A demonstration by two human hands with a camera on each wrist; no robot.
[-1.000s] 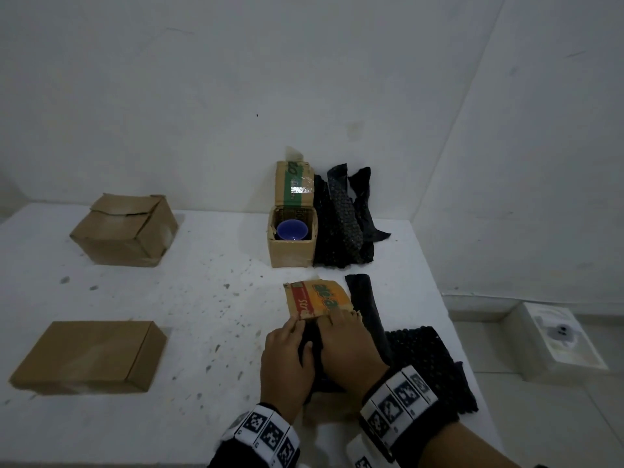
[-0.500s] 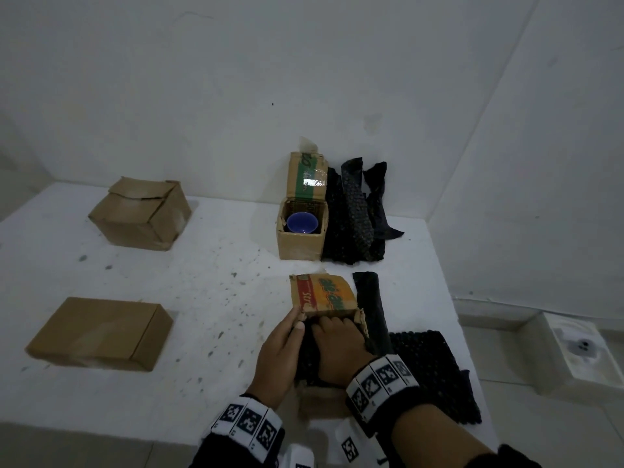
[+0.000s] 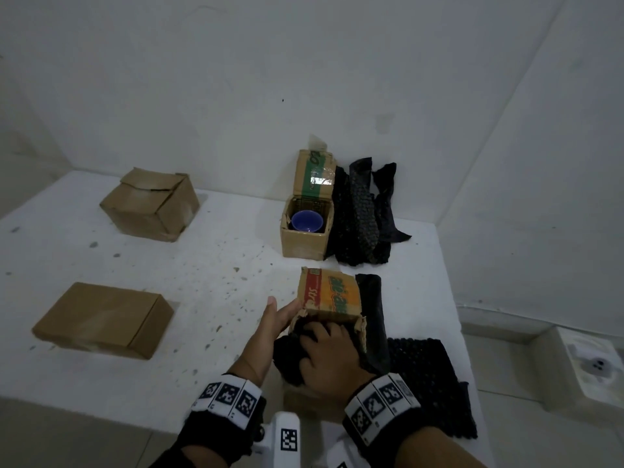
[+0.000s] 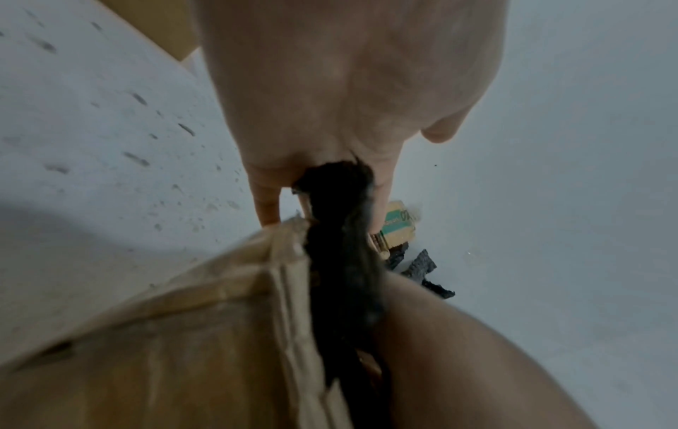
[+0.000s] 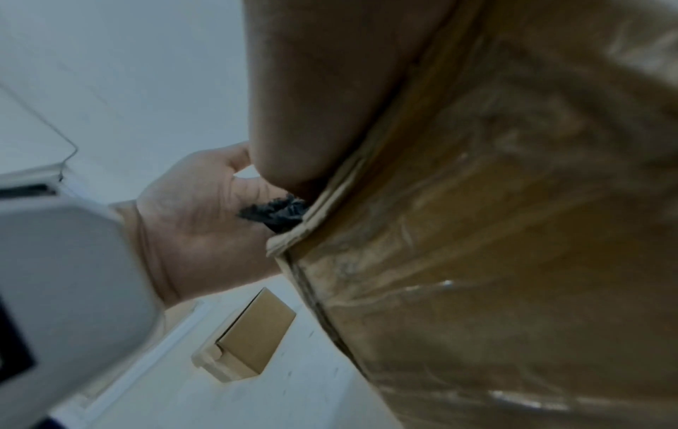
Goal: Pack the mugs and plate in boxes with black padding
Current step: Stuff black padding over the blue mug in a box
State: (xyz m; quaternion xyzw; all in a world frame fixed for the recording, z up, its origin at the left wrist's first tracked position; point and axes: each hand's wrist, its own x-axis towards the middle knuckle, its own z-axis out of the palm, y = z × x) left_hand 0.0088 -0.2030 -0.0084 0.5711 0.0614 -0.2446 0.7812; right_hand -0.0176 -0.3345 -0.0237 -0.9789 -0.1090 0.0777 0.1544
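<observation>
Down at the near box, fingers of the right hand curled over a wad of black padding, pressing it into the opening. Left hand flat against the box's left wall, fingers straight and together, thumb raised.

Only from the head: blue mug upright in the open box by the wall, a pile of padding touching its right side, a padding strip and a padding sheet right of the near box, and two closed boxes well apart on the table. Contents of the near box hidden.

Only from the left wrist: padding bulging over the box's rim beside the left palm. Only from the right wrist: shiny tape across the box's outer wall.

Against half a second ago: left hand slid further along the wall, printed flap tipped more upright, right hand drawn back with more of the wad showing.
</observation>
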